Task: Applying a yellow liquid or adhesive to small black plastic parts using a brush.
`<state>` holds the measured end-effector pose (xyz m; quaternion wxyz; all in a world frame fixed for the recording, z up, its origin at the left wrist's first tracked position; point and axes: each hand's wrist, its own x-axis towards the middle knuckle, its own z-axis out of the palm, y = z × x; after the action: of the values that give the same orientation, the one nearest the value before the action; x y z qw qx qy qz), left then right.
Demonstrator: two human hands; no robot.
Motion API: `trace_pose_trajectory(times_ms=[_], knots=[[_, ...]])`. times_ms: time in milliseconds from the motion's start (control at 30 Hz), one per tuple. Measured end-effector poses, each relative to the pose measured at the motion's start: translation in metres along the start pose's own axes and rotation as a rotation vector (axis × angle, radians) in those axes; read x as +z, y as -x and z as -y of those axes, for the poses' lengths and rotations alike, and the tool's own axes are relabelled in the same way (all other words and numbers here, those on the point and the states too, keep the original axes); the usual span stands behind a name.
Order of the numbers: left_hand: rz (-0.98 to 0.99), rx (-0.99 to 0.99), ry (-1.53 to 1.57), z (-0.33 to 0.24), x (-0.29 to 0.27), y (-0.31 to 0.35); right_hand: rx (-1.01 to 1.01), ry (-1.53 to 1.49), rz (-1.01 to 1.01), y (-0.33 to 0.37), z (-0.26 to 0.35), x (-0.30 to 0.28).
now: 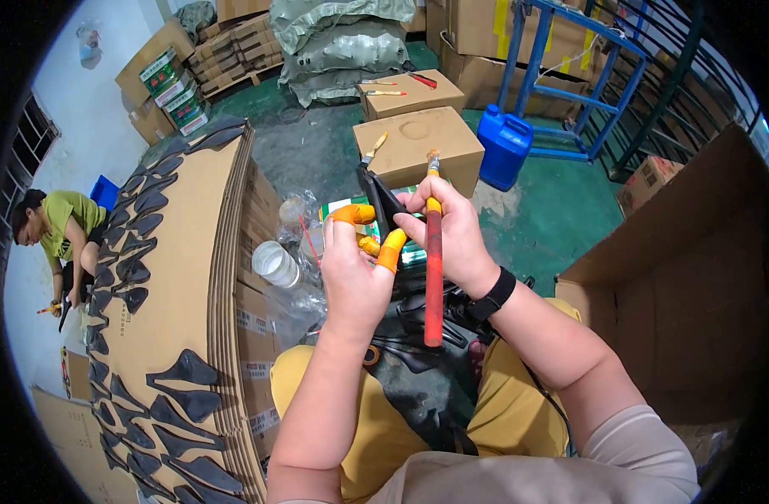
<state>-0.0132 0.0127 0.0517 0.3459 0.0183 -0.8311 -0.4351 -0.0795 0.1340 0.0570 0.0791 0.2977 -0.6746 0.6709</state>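
Note:
Between my hands is a black, glossy piece shaped like a bicycle saddle (pixel 383 200), its narrow end pointing up and away. My left hand (pixel 355 265), with orange and yellow covers on several fingers, is closed around its lower part. My right hand (pixel 452 223) grips a brush (pixel 434 277) upright, bristles up and red handle hanging down toward my lap. The thumb and fingertips of that hand also reach the edge of the black piece. Behind the hands, a green and white tin (pixel 338 204) is partly hidden.
Stacked cardboard (pixel 201 269) on the left bears rows of similar black pieces. A clear plastic tub (pixel 275 263) stands beside it. Ahead are a carton (pixel 418 143) with a brush (pixel 374 149), a blue jerrycan (pixel 503 147) and a blue frame. A co-worker (pixel 69 235) crouches at far left.

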Motion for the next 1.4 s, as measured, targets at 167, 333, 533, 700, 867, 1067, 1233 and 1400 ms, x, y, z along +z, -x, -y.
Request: trace_pose_trajectory(times_ms=[167,333,533,700,867,1067,1233,1400], knots=[[0.030,0.009,-0.021,0.003,-0.002,-0.002,0.044,-0.021,0.019,0.001,0.001,0.000],[0.157,-0.123,0.264,-0.003,-0.006,-0.005,0.068,-0.146,0.011,0.000,-0.006,0.000],[0.215,-0.084,0.239,0.000,-0.013,-0.005,0.164,-0.271,0.043,-0.008,-0.005,-0.007],[0.143,-0.032,0.204,0.004,-0.014,-0.007,0.175,-0.184,0.013,-0.014,-0.024,-0.014],[-0.174,-0.050,0.189,0.016,-0.019,-0.012,0.229,-0.283,0.089,-0.013,-0.015,-0.011],[0.253,-0.441,0.531,0.026,-0.013,-0.016,0.175,-0.378,0.050,-0.009,-0.017,0.001],[0.170,-0.363,0.361,0.030,-0.013,-0.015,0.115,-0.254,0.023,-0.013,-0.027,0.013],[0.180,-0.346,0.385,0.034,-0.012,-0.016,0.079,-0.111,0.048,-0.018,-0.032,0.014]])
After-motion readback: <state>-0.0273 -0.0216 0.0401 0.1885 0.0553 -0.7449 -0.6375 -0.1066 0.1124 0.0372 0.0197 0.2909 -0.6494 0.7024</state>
